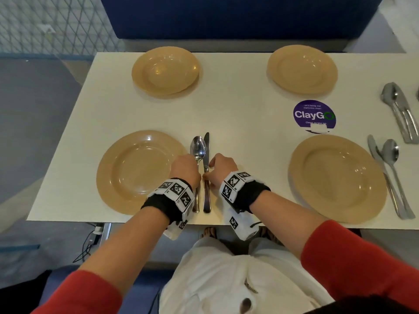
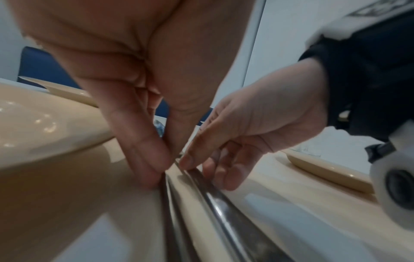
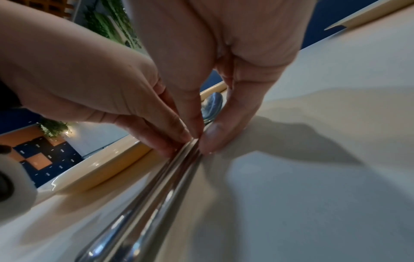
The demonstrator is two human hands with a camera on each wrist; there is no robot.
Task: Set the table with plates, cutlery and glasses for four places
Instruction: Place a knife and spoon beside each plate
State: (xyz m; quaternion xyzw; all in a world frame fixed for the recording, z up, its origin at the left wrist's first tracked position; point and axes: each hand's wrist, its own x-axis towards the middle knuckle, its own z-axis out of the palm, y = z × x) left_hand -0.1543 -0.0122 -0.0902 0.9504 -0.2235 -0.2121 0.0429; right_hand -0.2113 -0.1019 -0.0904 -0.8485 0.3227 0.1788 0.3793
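Beside near left plate (image 1: 138,173), your left hand (image 1: 184,167) pinches spoon (image 1: 198,152), right hand (image 1: 223,166) pinches knife (image 1: 206,168). Both thin, hard, slippery: hold mid-handle.

Both hands, left (image 1: 184,169) and right (image 1: 223,169), meet low, fingertips pinched together

Blue bench (image 1: 238,17), grey floor (image 1: 34,132)

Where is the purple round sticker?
In the head view, the purple sticker lies flat on the table's right side, between the two right-hand plates.
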